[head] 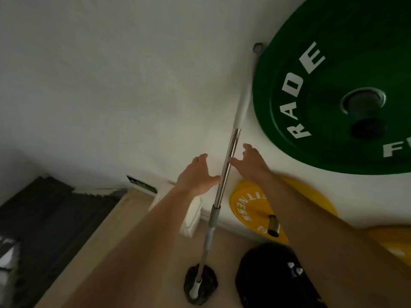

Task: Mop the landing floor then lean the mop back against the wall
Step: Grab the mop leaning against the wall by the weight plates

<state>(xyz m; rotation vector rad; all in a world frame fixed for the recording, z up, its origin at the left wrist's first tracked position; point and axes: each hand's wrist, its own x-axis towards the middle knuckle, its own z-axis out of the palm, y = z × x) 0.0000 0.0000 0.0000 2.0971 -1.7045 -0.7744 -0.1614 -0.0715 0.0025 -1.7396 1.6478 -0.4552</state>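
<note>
The mop stands with its metal handle leaning on the white wall, its hanging loop at the top beside the green plate. Its dark round mop head rests on the beige landing floor. My left hand is open just left of the handle, thumb close to or touching the pole. On the other side of the pole my right hand is open too, fingertips near it. Neither hand grips the pole.
A big green weight plate leans on the wall to the right. Yellow plates lie below it, and a black object sits on the floor beside the mop head. A white box stands at the skirting. Dark stairs drop away left.
</note>
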